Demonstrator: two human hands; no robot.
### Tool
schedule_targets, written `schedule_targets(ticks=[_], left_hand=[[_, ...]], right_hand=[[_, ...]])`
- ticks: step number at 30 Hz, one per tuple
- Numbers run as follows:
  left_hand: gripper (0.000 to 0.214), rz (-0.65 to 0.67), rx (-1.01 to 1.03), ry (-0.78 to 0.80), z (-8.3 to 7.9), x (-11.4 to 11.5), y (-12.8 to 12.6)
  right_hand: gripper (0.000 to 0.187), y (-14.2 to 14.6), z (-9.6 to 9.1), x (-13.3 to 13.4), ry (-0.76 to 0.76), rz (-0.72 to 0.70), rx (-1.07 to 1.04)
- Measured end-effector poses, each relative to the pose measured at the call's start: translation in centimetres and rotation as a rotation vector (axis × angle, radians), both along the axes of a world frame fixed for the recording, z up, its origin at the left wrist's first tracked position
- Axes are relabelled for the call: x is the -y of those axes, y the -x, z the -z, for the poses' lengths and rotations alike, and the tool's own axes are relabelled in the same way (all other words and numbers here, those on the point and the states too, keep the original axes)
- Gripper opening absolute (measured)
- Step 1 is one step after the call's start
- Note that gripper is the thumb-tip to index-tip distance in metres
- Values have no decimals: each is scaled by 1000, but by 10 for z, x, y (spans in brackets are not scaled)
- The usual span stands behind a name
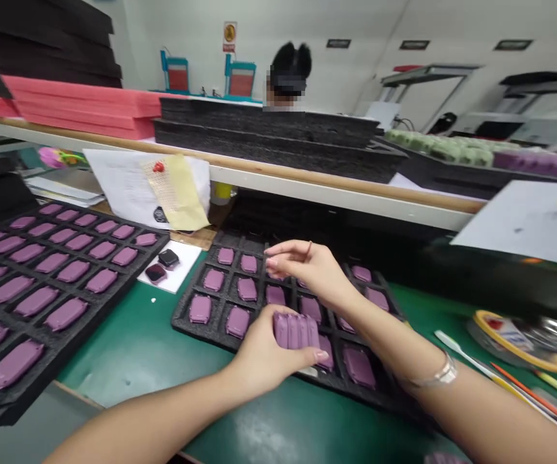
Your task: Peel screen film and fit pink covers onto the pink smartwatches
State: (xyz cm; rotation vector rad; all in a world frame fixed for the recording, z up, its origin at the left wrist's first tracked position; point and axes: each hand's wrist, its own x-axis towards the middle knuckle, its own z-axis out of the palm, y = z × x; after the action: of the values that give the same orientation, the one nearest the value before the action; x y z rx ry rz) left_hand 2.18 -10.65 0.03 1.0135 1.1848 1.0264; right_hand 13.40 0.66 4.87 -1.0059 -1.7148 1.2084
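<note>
Left hand (263, 353) grips stack of purple parts (294, 332) over black foam tray (182, 316).
Right hand (307, 267) empty, fingers loosely curled, just above tray; green surface (133, 361) beneath.

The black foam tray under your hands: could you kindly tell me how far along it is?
Done: the left foam tray shows purple pieces in every visible slot, the middle foam tray too. In hand: your left hand holds a purple stack. Left: unclear; your right hand hides some slots.

Bright, even indoor light; soft glare on the green bench mat (269, 425) (shadows stay faint); wide-angle bowing toward the edges.
</note>
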Motion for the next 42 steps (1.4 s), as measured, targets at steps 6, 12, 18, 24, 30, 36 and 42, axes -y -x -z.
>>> schedule_targets(ticks=[6,12,18,24,30,36,42], left_hand=[[57,34,-65,-26,-1,-3,0],[51,55,-31,-19,-1,-4,1],[51,95,29,47,-5,-6,0],[53,66,40,97,-7,-5,-2],[51,73,72,51,-4,-3,-3],[51,67,47,8,-5,0,-3],[56,86,-38,-50,-7,-1,0]], right_hand=[[30,-47,17,64,74,104,-83],[27,-59,31,80,138,28,-89],[25,-59,35,82,66,12,-43],[28,-58,33,83,-9,44,8],[21,-57,36,90,-27,93,11],[22,-54,36,93,31,72,-46],[36,-67,27,86,82,-19,-121]])
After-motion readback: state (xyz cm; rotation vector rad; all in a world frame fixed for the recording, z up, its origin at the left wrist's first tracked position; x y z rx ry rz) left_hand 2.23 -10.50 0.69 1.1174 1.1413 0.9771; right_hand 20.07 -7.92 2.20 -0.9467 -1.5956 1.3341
